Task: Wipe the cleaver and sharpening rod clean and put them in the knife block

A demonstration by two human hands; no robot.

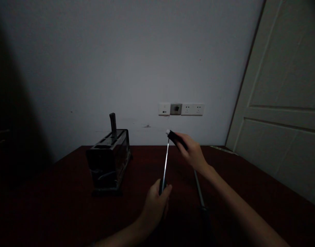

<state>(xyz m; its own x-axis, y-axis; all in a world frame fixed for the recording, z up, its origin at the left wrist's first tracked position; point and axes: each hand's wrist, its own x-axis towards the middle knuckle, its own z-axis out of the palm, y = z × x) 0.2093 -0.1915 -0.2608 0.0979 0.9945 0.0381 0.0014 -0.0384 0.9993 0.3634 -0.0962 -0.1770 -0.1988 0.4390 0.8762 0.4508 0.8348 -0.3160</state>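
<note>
Knife [166,159] just below frame centre, blade up, slightly tilted. Left hand [157,202] closed round its dark handle; right hand [192,151] pinches a black tool [176,138], white end at blade's top, contact unclear. Best done with left wrist steady, right fingers off the edge, light even pressure. Rod [199,190] lower right, block [108,161] left.

a pale wall [136,61] fills the middle of the frame, with dark scuffs [147,126] low near centre. right of centre, white socket plates [192,109] flank a grey plate [176,109]. a dark red-brown tabletop [147,157] spans the bottom; a panelled door [283,82] slants at right. light is dim, the left edge nearly black.
</note>
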